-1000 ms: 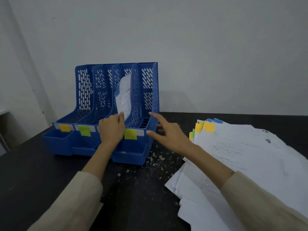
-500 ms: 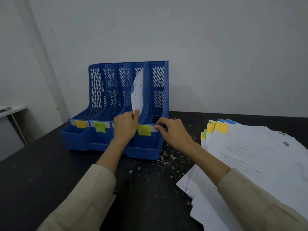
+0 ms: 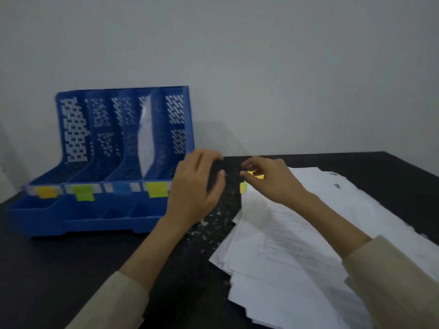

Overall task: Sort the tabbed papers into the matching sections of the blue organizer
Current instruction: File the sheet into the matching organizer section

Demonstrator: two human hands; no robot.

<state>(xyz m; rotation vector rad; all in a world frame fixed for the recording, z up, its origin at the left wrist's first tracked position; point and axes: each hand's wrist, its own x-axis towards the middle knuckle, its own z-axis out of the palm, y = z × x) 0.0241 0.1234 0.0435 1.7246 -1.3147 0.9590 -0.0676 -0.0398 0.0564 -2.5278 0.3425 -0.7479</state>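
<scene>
One sheet (image 3: 146, 141) stands in the blue organizer's (image 3: 104, 186) third, blue-labelled section; the rest look empty. The stack of tabbed papers (image 3: 308, 233) lies unsorted beside it. The right hand (image 3: 270, 179) pinches a yellow tab (image 3: 255, 174); the left hand (image 3: 197, 186) hovers, fingers loosely curled.

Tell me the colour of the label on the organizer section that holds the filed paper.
Blue label, below the filed paper in the organizer; head view.
</scene>
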